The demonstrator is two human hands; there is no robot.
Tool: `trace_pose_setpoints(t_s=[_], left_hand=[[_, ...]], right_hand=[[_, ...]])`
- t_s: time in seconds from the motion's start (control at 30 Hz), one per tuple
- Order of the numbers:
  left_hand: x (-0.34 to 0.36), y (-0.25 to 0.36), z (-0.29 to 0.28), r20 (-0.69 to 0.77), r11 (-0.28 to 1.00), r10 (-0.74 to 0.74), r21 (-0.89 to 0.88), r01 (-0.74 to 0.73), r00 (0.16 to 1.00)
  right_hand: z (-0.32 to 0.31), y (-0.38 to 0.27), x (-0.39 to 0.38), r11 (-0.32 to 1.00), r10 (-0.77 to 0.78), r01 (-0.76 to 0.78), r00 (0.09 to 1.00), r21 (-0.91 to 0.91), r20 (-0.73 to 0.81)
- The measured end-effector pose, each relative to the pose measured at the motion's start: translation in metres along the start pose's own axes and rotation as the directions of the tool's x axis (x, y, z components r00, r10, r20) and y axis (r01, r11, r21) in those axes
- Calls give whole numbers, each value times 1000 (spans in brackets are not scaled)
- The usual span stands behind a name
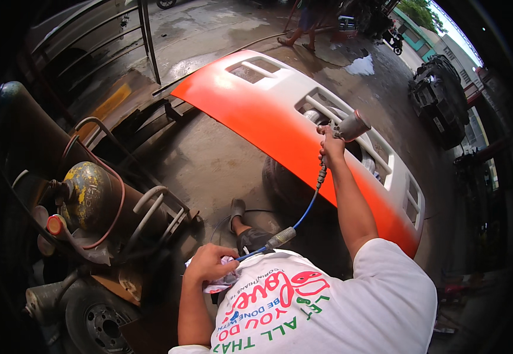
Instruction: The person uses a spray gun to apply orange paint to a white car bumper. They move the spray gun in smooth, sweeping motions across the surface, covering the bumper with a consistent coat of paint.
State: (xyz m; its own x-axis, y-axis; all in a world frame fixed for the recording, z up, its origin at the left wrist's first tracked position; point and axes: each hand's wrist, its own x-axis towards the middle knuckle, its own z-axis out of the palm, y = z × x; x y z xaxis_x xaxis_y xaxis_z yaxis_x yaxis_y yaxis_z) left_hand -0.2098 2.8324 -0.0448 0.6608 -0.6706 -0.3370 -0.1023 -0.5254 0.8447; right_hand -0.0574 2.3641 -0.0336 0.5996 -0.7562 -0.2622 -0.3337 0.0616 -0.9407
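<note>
My right hand [331, 143] grips a spray gun with a metal cup [352, 125], raised over a vehicle bumper [255, 118] that is white along its slotted upper part and bright orange along the nearer part. A blue air hose [305, 216] with inline fittings runs from the gun's handle down toward my waist. My left hand [208, 262] is closed on a crumpled light cloth [221, 284] beside my white printed T-shirt, with the hose passing by its fingers; whether it grips the hose too I cannot tell. A tire [281, 184] shows partly behind the bumper's lower edge.
At left are gas cylinders [85, 187] with hoses, a metal cart frame [161, 200] and a loose wheel [98, 325]. A metal railing [147, 44] stands behind. Another person's legs [304, 32] are at the top, on the wet floor [363, 66]. A dark vehicle [437, 100] stands at right.
</note>
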Motion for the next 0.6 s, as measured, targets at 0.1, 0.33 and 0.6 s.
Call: trace_pose_setpoints(t_s=[0.1,0.33,0.6], left_hand=[[-1,14,27,87,998,61,30,-64,994],[31,63,82,345,962,179,134,-238,921],[75,147,183,556,898,262,159,-410,789]], right_hand=[[-77,18,-22,1000,-3,3,997,1,-71],[-240,61,-57,997,67,-51,960,65,-272],[-427,113,-89,996,33,7,907,94,-419]])
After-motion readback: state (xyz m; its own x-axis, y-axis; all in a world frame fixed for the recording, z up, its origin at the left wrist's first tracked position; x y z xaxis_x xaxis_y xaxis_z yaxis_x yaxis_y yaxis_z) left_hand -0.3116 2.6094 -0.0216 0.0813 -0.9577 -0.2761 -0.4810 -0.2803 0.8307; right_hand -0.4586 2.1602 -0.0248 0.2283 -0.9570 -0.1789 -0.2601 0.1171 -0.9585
